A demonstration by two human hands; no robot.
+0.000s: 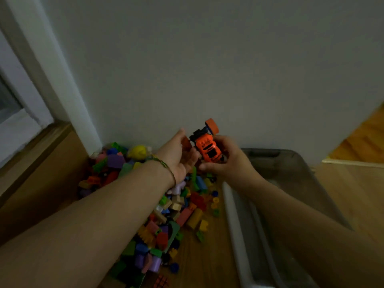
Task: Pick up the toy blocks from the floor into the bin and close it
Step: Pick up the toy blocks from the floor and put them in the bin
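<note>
A heap of many-coloured toy blocks (180, 210) lies on the wooden floor against the wall. Above it my right hand (226, 161) grips an orange toy car (207, 147) with big orange wheels. My left hand (178, 154) is beside the car with its palm turned toward it and fingers extended, touching or nearly touching its left side. A woven bracelet circles my left wrist. The grey translucent bin (276, 163) stands on the floor to the right of the heap, partly hidden by my right forearm.
A brown cardboard box (37, 173) stands at the left of the heap under a window. A grey wall (207, 59) rises behind. Wooden floor (353, 188) extends to the right of the bin, with a doorway at far right.
</note>
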